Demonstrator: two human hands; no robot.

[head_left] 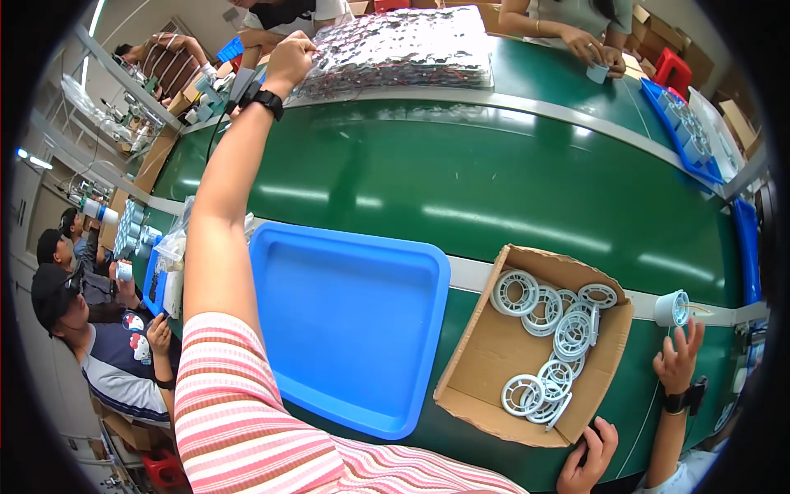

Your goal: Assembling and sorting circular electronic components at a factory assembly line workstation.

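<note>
My left arm in a pink striped sleeve reaches across the bench, with a black band on the wrist. At its end my left hand (292,62) is closed at the left edge of a shiny clear plastic blister tray (403,41), one of a stack with dark parts and red wires inside. My right hand (588,457) is low at the near edge, fingers loosely curled and apart, nothing visible in it. It lies beside the near right corner of a cardboard box (473,375). Inside the box are several pale blue plastic rings (522,395) with spokes.
A blue tray (350,329) stands left of the box. The green bench (461,181) runs across. On the right, a co-worker's hand (679,358) is near a pale blue cup-shaped part (671,309) with wires. Opposite, another person's hands (588,49) handle a similar part. More workers sit left.
</note>
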